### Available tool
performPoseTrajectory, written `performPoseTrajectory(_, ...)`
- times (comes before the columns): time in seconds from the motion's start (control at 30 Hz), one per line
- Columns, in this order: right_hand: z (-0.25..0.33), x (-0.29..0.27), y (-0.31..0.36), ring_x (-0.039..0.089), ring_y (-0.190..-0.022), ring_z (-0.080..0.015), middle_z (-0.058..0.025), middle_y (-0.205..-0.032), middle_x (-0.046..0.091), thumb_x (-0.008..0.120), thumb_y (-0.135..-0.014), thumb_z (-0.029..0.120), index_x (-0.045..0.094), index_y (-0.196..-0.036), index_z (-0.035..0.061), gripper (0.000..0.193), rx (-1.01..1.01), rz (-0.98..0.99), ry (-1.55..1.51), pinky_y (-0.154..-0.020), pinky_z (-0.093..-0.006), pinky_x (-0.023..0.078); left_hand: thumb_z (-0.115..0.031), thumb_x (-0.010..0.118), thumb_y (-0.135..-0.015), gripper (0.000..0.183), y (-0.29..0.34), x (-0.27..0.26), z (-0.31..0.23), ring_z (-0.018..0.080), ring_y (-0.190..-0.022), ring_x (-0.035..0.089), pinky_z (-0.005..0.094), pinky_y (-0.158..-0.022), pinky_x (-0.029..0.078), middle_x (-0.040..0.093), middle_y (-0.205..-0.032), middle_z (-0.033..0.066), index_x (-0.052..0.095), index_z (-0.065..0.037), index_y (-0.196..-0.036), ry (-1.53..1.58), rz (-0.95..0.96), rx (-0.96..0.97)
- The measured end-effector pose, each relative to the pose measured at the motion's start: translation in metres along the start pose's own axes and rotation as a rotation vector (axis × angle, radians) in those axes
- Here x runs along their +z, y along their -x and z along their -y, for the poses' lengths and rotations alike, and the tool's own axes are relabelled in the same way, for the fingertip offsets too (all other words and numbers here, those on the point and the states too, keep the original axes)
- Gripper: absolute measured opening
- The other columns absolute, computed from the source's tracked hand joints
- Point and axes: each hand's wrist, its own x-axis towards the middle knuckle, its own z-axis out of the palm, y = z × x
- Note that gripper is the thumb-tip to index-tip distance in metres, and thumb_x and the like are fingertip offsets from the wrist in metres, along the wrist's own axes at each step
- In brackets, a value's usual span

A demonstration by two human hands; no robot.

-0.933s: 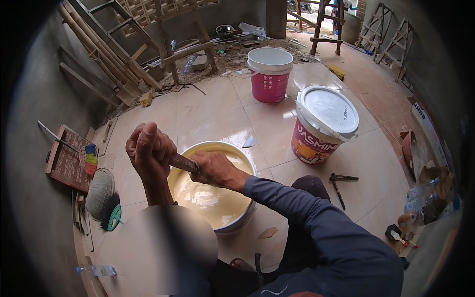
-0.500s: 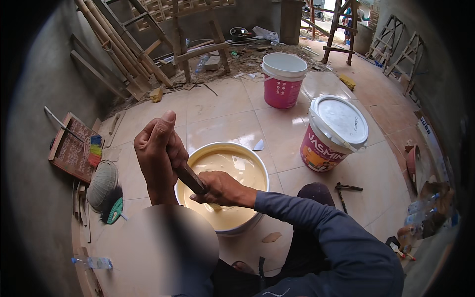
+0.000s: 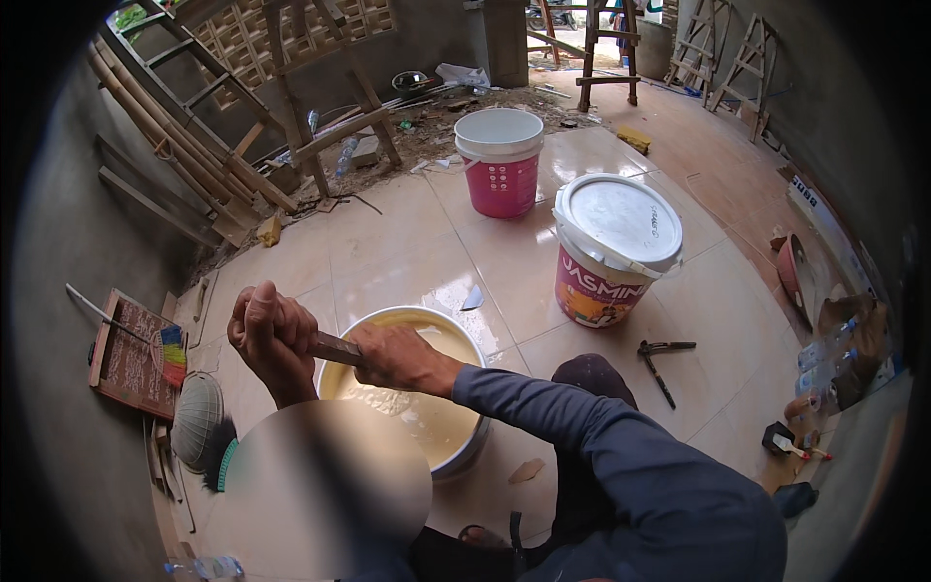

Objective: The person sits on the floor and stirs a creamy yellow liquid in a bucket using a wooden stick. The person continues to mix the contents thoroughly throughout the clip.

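My left hand (image 3: 274, 335) is wrapped round the upper end of a wooden stick (image 3: 337, 349). Farther down, my right hand (image 3: 402, 361) grips the same stick, over the open bucket (image 3: 473, 456). Cream-coloured paint (image 3: 441, 417) fills much of this bucket, its surface rippled near the stick. The stick's lower end is hidden behind my right hand and forearm. A blurred round patch covers my left forearm and part of the bucket's near left side.
Ahead stand an open pink bucket (image 3: 500, 184) and a lidded paint bucket (image 3: 606, 262). A hammer-like tool (image 3: 664, 369) lies to the right. Leftward are a woven hat (image 3: 198, 417) and a brush (image 3: 173, 354). Wooden trestles (image 3: 339, 136) and rubble are at the back.
The stick has swung from a steep slant to a flatter one, with both hands still on it. My left hand is lower relative to the bucket. The whole view has shifted.
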Motion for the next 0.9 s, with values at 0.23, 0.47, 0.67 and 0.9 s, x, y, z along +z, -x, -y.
performPoseTrajectory(0.23, 0.001, 0.006, 0.012, 0.067, -0.079, -0.0422, -0.018, -0.085, 0.066, 0.072, -0.082, 0.019, 0.058, -0.095, 0.0048, 0.024, -0.085, 0.023, -0.011, -0.069, -0.0527, 0.052, -0.03, 0.06, -0.102, 0.041, -0.017, -0.032, -0.001, 0.0072, -0.036, 0.03, 0.0268, -0.034, 0.032, 0.032, -0.051, -0.0036, 0.04, -0.014, -0.069, 0.041, -0.015, -0.183)
performPoseTrajectory(0.47, 0.024, 0.009, 0.001, 0.067, -0.073, -0.0374, -0.0147, -0.073, 0.066, 0.074, -0.081, 0.024, 0.057, -0.086, 0.0059, 0.025, -0.071, 0.322, -0.324, -0.067, -0.0464, 0.05, -0.034, 0.065, -0.099, 0.043, -0.012, -0.023, -0.028, 0.0063, -0.037, 0.031, 0.0256, -0.034, 0.032, 0.032, -0.052, -0.0047, 0.04, -0.015, -0.07, -0.249, -0.175, -0.235)
performPoseTrajectory(0.67, 0.016, 0.015, -0.027, 0.066, -0.063, -0.0264, -0.009, -0.066, 0.064, 0.075, -0.08, 0.023, 0.055, -0.079, 0.0054, 0.026, -0.183, 0.401, -0.49, -0.063, -0.0403, 0.05, -0.028, 0.067, -0.1, 0.042, -0.019, -0.018, -0.033, 0.0052, -0.035, 0.028, 0.0243, -0.032, 0.027, 0.031, -0.052, -0.0047, 0.041, -0.015, -0.069, -0.171, -0.082, -0.137)
performPoseTrajectory(0.9, -0.025, 0.009, -0.044, 0.068, -0.071, -0.035, -0.0123, -0.074, 0.069, 0.074, -0.076, 0.02, 0.065, -0.084, 0.009, 0.016, -0.244, 0.194, -0.242, -0.066, -0.0452, 0.052, -0.03, 0.06, -0.105, 0.042, -0.029, -0.021, -0.003, 0.006, -0.035, 0.027, 0.0255, -0.032, 0.028, 0.032, -0.051, -0.0042, 0.042, -0.014, -0.07, -0.113, 0.064, -0.034)
